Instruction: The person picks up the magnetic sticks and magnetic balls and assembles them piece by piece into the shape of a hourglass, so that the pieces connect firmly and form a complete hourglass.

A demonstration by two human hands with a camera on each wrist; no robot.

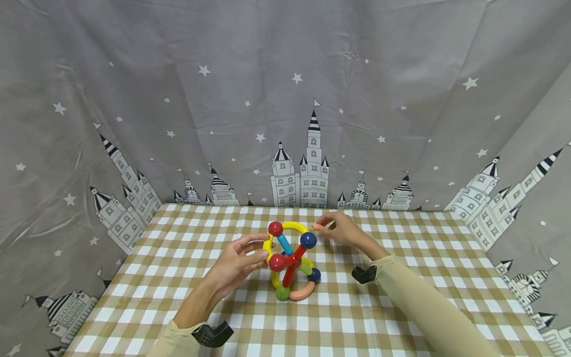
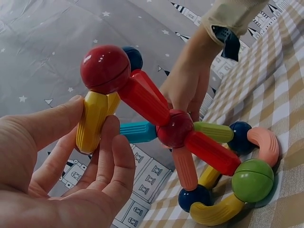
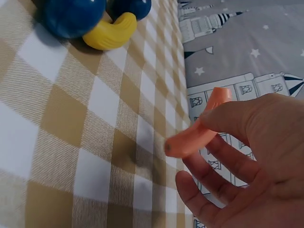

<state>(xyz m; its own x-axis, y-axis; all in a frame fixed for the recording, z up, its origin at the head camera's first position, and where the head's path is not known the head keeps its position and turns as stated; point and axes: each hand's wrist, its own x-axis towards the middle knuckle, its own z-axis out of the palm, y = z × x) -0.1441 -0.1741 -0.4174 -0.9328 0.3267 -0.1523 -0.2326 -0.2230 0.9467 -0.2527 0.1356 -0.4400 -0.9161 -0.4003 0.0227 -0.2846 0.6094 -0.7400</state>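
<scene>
A toy structure of coloured rods and balls stands on the table, with a red hub ball (image 2: 175, 128) at its middle. Its base ring includes a green ball (image 1: 282, 292), a blue ball (image 1: 314, 274) and a salmon curved rod (image 1: 303, 291). On the structure's left side, my left hand (image 1: 235, 260) pinches a yellow curved rod (image 2: 91, 124) under a red ball (image 2: 105, 69). Beyond the structure's right side is my right hand (image 1: 342, 229). It pinches a loose salmon curved rod (image 3: 194, 137) between thumb and fingers, apart from the upper blue ball (image 1: 308, 240).
A brown-and-white checked cloth (image 1: 366, 317) covers the table. Behind it hangs a grey curtain (image 1: 250, 89) printed with castles and stars. Dark devices are strapped at both wrists, over beige sleeves (image 1: 424, 302).
</scene>
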